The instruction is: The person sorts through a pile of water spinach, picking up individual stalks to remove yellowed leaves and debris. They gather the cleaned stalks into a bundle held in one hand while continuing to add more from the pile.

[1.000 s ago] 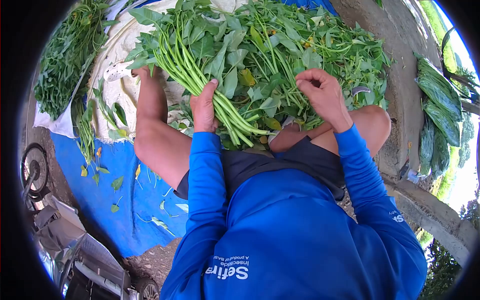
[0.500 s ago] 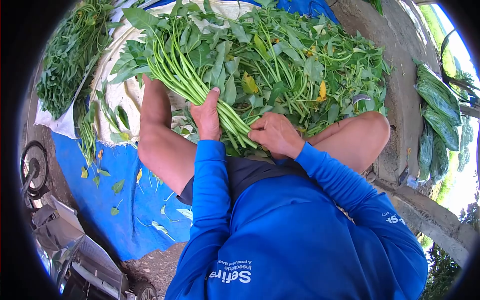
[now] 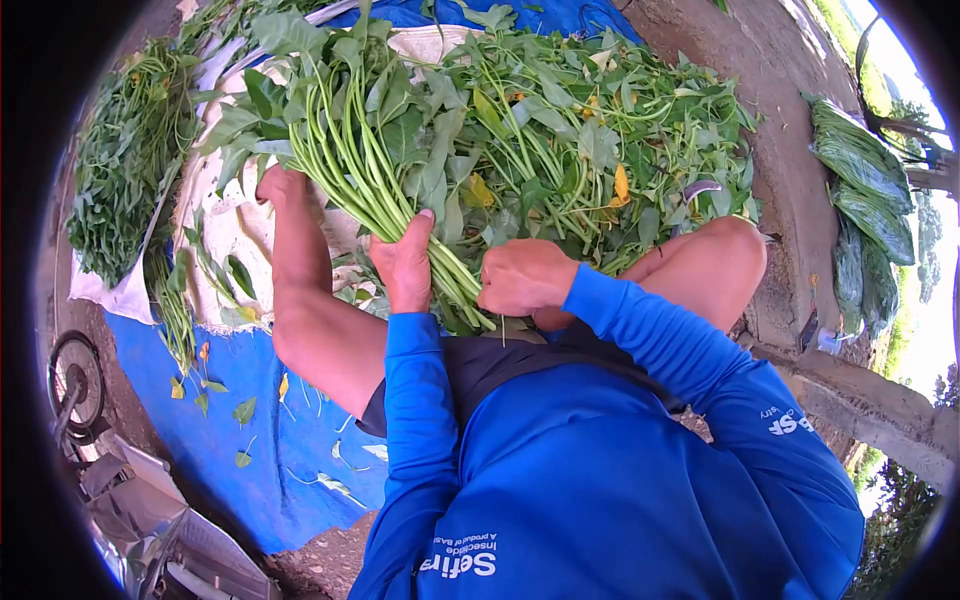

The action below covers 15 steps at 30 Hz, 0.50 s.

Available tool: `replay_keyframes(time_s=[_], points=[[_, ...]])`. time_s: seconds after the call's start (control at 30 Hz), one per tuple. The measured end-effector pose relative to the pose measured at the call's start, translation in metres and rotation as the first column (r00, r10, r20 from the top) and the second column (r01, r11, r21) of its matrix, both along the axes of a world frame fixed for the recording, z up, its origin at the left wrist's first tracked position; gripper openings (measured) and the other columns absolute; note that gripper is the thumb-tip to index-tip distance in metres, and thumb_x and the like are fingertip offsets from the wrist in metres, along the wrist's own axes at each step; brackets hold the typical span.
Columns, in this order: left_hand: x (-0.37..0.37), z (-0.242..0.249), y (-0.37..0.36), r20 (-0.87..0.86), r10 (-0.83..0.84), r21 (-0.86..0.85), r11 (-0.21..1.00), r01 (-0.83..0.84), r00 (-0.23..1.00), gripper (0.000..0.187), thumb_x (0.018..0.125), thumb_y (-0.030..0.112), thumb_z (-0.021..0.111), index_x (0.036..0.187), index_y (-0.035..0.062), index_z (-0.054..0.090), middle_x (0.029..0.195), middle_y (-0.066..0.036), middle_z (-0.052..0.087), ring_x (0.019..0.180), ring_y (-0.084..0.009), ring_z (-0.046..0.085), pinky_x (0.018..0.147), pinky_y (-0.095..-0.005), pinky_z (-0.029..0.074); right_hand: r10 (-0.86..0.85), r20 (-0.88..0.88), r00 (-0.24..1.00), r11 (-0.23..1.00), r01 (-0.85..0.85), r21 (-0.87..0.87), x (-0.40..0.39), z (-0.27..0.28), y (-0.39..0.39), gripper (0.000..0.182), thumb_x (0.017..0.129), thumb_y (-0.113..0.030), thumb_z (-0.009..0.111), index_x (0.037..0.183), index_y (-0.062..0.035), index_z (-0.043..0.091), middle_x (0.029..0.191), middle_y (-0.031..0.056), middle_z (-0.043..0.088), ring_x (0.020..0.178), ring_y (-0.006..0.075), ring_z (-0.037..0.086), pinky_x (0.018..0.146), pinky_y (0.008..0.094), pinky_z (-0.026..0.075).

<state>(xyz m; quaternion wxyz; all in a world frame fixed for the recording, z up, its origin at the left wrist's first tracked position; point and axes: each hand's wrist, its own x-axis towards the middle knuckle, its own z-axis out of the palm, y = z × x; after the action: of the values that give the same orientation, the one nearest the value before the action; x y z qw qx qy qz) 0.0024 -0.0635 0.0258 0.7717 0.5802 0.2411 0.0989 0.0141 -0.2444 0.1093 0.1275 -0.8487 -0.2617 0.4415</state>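
A bunch of leafy green stems (image 3: pixel 375 185), looking like water spinach, slants across my lap with its leaves up and to the left. My left hand (image 3: pixel 403 262) is wrapped round the lower stems, thumb on top. Close beside the cut ends, my right hand (image 3: pixel 527 280) is closed in a fist, its back towards me. A thin pale strand (image 3: pixel 503 330) pokes out below that fist; the fingertips are hidden. Beyond both hands lies a wide heap of loose greens (image 3: pixel 580 140) with some yellow leaves.
Stacked greens (image 3: pixel 125 170) stand at the left beside a pale sack (image 3: pixel 255 240). A blue tarp (image 3: pixel 240 400) with scattered leaves lies under them. Several plastic-wrapped green bundles (image 3: pixel 865 190) are at the right by a concrete ledge (image 3: pixel 860 405). A wheel (image 3: pixel 77 378) shows at lower left.
My right hand has turned over and closed into a fist at the stem ends, where its fingers were pinching before. My left hand keeps its hold; the whole view has shifted slightly.
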Motion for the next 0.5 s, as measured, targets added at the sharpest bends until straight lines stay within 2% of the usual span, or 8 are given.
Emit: replay_keyframes(time_s=[0.1,0.17,0.23,0.3,0.33,0.4,0.47,0.5], points=[[0.007,0.001,0.004,0.003,0.047,-0.039,0.998,-0.047,0.999,0.026,0.09,0.008,0.08,0.112,0.0007,0.069,0.102,-0.001,0.069,0.086,-0.0119,0.062,0.08,-0.0289,0.051,0.29,-0.073,0.954,0.957,-0.288,0.029,-0.007,-0.003,-0.032,0.027,0.08,-0.019,0.062,0.085,-0.0001,0.079,0.092,0.0228,0.077,0.088,0.043,0.074,0.079,0.0533,0.058],[0.019,-0.003,0.016,0.008,0.054,-0.046,0.998,-0.053,0.999,0.02,0.093,0.01,0.078,0.108,0.0022,0.066,0.093,-0.003,0.064,0.08,-0.014,0.065,0.068,-0.0314,0.056,0.226,-0.184,0.957,0.955,-0.255,-0.15,-0.017,-0.018,-0.048,0.023,0.084,-0.021,0.065,0.088,-0.005,0.081,0.096,0.0204,0.078,0.088,0.0429,0.073,0.082,0.0522,0.059],[0.019,-0.009,0.03,-0.04,0.032,-0.087,0.996,-0.036,0.999,0.02,0.094,0.011,0.076,0.107,0.0012,0.064,0.091,-0.005,0.064,0.075,-0.0173,0.067,0.058,-0.0345,0.06,0.118,-0.204,0.972,0.977,-0.15,-0.15,0.016,0.003,-0.077,0.027,0.088,-0.026,0.068,0.098,-0.0044,0.082,0.101,0.0196,0.078,0.092,0.0414,0.074,0.087,0.0499,0.059],[0.017,-0.022,0.038,-0.012,0.056,-0.121,0.991,-0.057,0.998,0.02,0.095,0.012,0.074,0.105,-0.0001,0.062,0.088,-0.008,0.064,0.062,-0.0217,0.068,0.049,-0.0385,0.062,-0.173,0.128,0.977,0.902,0.209,-0.379,0.045,0.008,-0.124,0.039,0.09,-0.03,0.067,0.103,0.0048,0.079,0.102,0.0231,0.079,0.099,0.0408,0.076,0.091,0.0499,0.059],[0.015,-0.028,0.039,-0.023,0.069,-0.145,0.987,-0.072,0.997,0.02,0.095,0.013,0.074,0.105,-0.0004,0.062,0.087,-0.009,0.064,0.061,-0.0215,0.067,0.05,-0.0381,0.063,-0.101,0.601,0.793,0.907,0.321,-0.271,0.047,0.007,-0.135,0.038,0.09,-0.03,0.069,0.104,0.0035,0.079,0.103,0.0238,0.079,0.101,0.0413,0.076,0.093,0.0502,0.058],[0.013,-0.043,0.039,-0.062,0.067,-0.173,0.982,-0.077,0.996,0.023,0.095,0.015,0.076,0.106,-0.0008,0.063,0.086,-0.008,0.064,0.061,-0.0207,0.067,0.052,-0.0372,0.063,-0.324,0.795,0.512,0.891,0.448,0.075,0.06,-0.006,-0.141,0.035,0.09,-0.029,0.07,0.106,0.001,0.079,0.106,0.0251,0.079,0.103,0.0426,0.075,0.095,0.0505,0.058],[0.015,-0.056,0.033,-0.131,0.032,-0.17,0.984,-0.054,0.991,0.025,0.094,0.017,0.077,0.108,-0.0004,0.064,0.088,-0.007,0.065,0.063,-0.0195,0.067,0.052,-0.0364,0.061,-0.749,0.291,0.596,0.662,0.652,0.37,0.098,-0.027,-0.116,0.032,0.09,-0.028,0.072,0.107,-0.0016,0.08,0.109,0.0264,0.078,0.105,0.044,0.074,0.097,0.0503,0.058],[0.015,-0.057,0.032,-0.166,0.014,-0.164,0.986,-0.042,0.986,0.027,0.094,0.018,0.078,0.109,-0.0001,0.065,0.088,-0.006,0.065,0.065,-0.0188,0.067,0.052,-0.036,0.06,-0.731,0.296,0.615,0.682,0.669,0.295,0.107,-0.04,-0.097,0.034,0.09,-0.028,0.072,0.111,-0.0028,0.079,0.113,0.0261,0.078,0.107,0.0441,0.074,0.099,0.0499,0.058]])
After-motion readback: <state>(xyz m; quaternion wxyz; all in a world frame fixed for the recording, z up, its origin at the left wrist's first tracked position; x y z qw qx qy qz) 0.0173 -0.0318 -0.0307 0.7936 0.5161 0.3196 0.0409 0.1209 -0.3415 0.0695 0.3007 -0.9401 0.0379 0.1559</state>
